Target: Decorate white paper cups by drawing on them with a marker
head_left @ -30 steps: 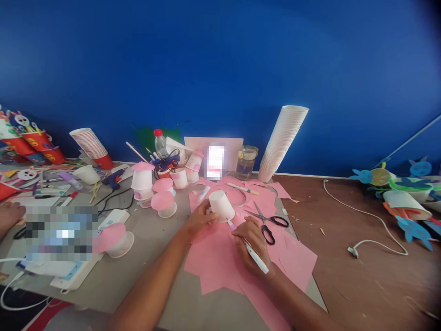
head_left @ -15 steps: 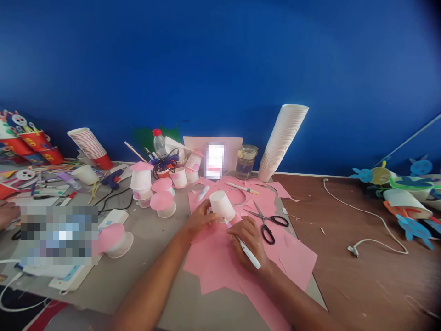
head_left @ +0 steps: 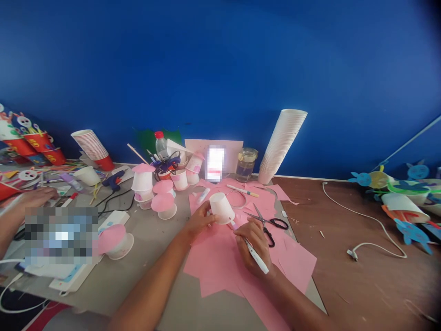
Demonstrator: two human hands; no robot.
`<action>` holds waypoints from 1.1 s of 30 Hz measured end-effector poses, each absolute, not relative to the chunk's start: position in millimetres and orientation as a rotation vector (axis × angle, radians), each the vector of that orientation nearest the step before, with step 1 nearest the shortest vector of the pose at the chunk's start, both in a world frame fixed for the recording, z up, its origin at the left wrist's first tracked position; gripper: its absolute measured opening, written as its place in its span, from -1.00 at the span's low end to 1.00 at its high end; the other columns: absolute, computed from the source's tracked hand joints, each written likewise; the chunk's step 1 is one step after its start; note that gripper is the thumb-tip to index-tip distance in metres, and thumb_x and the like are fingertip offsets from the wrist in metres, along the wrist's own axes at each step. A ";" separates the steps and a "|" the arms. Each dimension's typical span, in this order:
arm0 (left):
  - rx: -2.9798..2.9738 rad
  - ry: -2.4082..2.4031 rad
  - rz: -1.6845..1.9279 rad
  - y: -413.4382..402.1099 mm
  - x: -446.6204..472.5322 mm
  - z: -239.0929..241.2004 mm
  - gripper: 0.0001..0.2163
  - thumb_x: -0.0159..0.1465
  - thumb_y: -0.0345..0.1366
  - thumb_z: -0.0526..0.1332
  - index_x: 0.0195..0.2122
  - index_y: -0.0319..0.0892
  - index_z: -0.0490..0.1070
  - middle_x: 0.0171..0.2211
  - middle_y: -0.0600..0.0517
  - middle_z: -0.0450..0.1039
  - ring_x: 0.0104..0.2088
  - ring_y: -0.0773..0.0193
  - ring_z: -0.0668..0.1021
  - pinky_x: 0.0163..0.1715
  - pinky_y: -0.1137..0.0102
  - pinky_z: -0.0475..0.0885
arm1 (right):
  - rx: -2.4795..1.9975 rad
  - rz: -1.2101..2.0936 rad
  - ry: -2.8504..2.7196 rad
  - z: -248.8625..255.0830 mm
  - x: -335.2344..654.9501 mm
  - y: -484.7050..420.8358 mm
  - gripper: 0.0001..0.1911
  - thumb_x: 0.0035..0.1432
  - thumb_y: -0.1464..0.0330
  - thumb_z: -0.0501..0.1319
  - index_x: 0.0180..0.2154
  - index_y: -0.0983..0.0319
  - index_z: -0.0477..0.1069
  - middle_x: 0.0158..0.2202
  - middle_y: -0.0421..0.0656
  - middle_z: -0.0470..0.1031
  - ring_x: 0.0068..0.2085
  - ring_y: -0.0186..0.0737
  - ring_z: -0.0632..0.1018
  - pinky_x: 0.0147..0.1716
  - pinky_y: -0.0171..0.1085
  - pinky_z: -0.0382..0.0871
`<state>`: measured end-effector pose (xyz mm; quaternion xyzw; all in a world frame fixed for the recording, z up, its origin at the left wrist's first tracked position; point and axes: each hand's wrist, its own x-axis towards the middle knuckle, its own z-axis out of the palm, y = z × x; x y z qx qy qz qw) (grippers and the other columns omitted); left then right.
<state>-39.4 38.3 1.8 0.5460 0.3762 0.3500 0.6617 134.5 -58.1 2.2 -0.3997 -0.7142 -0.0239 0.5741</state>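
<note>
The left hand (head_left: 201, 220) is holding a tilted white paper cup (head_left: 222, 208), fingers wrapped around it, over the pink paper sheets (head_left: 217, 266) at the middle of the grey table (head_left: 151, 257), while the right hand (head_left: 253, 243) is gripping a white marker (head_left: 257, 255) in a closed pen hold, tip at the cup's near rim. Black scissors (head_left: 270, 225) are lying just right of the hands, and a leaning stack of white cups (head_left: 282, 145) is standing far back against the blue wall (head_left: 220, 69).

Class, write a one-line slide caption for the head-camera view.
Left hand steadies an inverted paper cup on pink paper while the right hand holds a marker at its rim.
</note>
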 end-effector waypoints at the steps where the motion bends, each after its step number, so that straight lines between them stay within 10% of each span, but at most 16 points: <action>1: 1.229 0.854 0.793 38.5 -39.4 1.7 -0.46 0.02 -0.11 0.39 0.04 -0.12 0.37 -0.26 0.05 0.40 -0.48 0.42 0.27 -0.46 0.44 0.15 | -0.941 -0.057 -1.670 1.5 134.8 -57.7 -0.75 0.13 0.59 0.10 -0.24 0.16 0.39 -0.45 -0.25 0.46 -0.45 -0.26 0.46 -0.10 -0.03 0.31; 33: 1.099 0.720 0.833 45.4 -43.5 -11.8 -0.60 0.06 -0.22 0.39 -0.07 -0.11 0.41 -0.28 0.11 0.35 -0.53 0.51 0.21 -0.52 0.46 0.09 | -1.120 -0.057 -1.479 -11.6 133.4 -54.2 -0.77 0.22 0.44 0.12 -0.06 0.20 0.32 -0.28 -0.11 0.44 -0.25 -0.16 0.49 -0.21 -0.13 0.42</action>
